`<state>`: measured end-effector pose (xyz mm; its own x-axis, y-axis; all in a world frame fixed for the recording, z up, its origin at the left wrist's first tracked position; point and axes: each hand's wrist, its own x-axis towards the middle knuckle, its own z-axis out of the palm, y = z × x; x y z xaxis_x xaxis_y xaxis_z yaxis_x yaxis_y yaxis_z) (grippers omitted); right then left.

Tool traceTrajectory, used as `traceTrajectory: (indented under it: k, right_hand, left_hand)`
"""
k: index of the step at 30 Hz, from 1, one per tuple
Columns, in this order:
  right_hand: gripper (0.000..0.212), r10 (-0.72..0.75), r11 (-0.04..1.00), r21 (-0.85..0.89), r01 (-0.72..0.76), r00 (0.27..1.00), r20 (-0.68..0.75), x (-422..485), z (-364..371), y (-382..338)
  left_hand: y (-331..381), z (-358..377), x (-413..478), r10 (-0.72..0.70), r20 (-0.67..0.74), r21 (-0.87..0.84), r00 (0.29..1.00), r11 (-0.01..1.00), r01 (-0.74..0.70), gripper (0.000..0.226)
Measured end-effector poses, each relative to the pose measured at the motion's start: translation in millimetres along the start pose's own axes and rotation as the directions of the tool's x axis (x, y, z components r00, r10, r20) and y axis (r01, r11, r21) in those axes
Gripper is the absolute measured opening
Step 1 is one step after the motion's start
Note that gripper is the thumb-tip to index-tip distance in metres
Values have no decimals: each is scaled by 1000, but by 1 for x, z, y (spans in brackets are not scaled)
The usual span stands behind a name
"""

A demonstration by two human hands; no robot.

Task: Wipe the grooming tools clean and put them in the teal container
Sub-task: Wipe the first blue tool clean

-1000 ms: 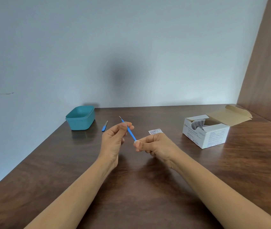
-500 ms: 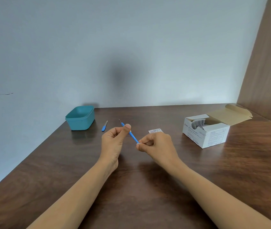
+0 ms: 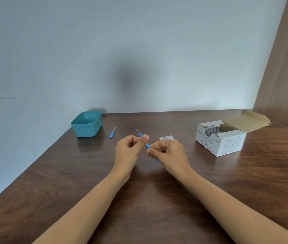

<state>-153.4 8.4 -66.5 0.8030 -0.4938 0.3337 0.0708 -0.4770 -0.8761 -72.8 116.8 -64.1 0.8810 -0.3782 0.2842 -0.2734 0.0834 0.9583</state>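
A plain, pale blue-grey wall (image 3: 139, 41) filled the upper half of the view and met the far edge of a dark brown table (image 3: 157, 208) with a glossy wood-grain top. A brown wood-grain panel (image 3: 287, 67) stood upright along the table's right side and reached the top of the view. Soft, even light fell on the scene; a blurred dark shadow (image 3: 127, 80) lay on the wall near its centre, and a short dark mark (image 3: 7, 98) showed at the left. The table's left edge ran diagonally toward the lower left corner.
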Motion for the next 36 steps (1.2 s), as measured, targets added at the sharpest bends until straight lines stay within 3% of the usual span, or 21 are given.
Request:
traceTrajectory:
  k: [5,9,12,17,30,36]
  right_hand:
    - [5,48,974,221,-54,998,31,4,-2,-2]
    - [15,207,820,541,-185,978,21,10,-11,-10]
    - [8,307,713,642,-280,949,73,14,-14,-5]
    - [9,351,670,640,-376,920,173,14,-11,-1]
    - [2,490,575,736,-357,871,39,30,-29,10]
    - [21,534,552,756,-353,846,5,35,-34,13]
  left_hand:
    - [5,-2,-1,89,121,51,989,994,-95,17]
    - [-1,-3,0,106,134,222,985,966,-134,32]
    - [-3,0,-5,69,278,344,958,924,-167,29]
    - [1,4,-14,104,421,359,901,893,-271,21]
    - [6,8,-19,90,504,487,859,791,-369,23]
    - [8,7,-19,80,509,490,857,792,-365,25]
